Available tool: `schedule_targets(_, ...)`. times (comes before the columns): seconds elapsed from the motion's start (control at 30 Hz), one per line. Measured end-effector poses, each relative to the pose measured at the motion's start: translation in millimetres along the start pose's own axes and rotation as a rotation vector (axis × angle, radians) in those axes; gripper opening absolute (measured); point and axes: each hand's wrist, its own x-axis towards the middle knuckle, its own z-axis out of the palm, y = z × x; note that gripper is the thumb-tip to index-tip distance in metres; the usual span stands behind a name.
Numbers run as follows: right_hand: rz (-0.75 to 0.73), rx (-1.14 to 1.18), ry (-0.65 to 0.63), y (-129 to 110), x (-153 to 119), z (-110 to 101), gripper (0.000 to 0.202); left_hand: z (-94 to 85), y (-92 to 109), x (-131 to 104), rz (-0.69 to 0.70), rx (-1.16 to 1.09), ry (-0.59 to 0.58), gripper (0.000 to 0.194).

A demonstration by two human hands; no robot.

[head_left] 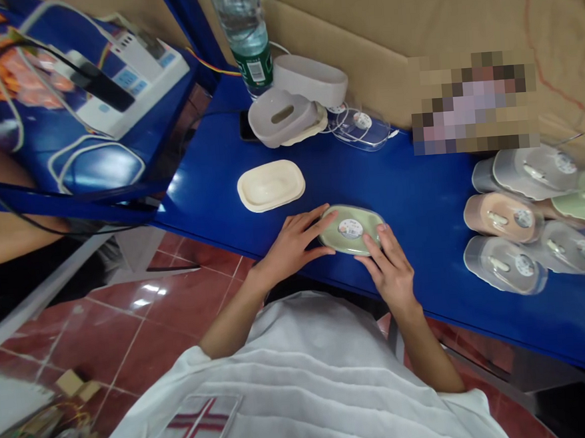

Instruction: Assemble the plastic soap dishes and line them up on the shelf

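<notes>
Green oval soap box [352, 229] with a round label sits near the front edge of our blue table [421, 190]; our left hand [291, 244] and right hand [389, 269] press its two ends with loosely spread fingers, neither closed around it. Behind it lies a cream tray [271, 186], then grey box parts [284, 117] and a water bottle [244, 32]. Packaged boxes [503, 216] cluster well to the right.

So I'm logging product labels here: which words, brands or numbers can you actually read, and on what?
None can be read.
Round sticker on the green oval lidded box between the left hand and right hand: too small.
Green label on the clear plastic water bottle: blurred.
Round stickers on the clear-lidded boxes at the right: too small.
Panel on the white device: blurred.
</notes>
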Motion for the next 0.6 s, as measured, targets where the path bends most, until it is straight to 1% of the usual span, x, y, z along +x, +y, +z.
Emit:
schedule_targets(0.07, 0.031, 0.056, 0.017, 0.8, 0.9, 1.4, 0.086, -1.3, 0.3, -0.1, -0.013, -0.01, 0.001, 0.078)
schedule_targets(0.17, 0.139, 0.143, 0.047, 1.1, 3.0, 1.9, 0.094, -3.6, 0.3, -0.6, -0.022, -0.056, 0.005, 0.079)
schedule_targets(0.23, 0.2, 0.166, 0.012, 1.2, 4.4, 0.8, 0.096, -4.2, -0.3, -1.3, -0.034, -0.072, 0.006, 0.077)
schedule_targets(0.3, 0.227, 0.169, -0.05, 1.8, 5.1, -0.4, 0.096, -4.2, -1.0, -1.7, -0.058, -0.066, 0.014, 0.076)
schedule_targets(0.4, 0.241, 0.157, -0.089, 3.1, 4.6, -1.1, 0.096, -4.7, 0.4, -1.8, -0.078, -0.065, 0.018, 0.076)
schedule_targets(0.6, 0.188, 0.142, -0.077, 0.4, 3.9, 0.1, 0.086, -6.1, 7.2, -0.5, -0.065, -0.043, 0.002, 0.07)
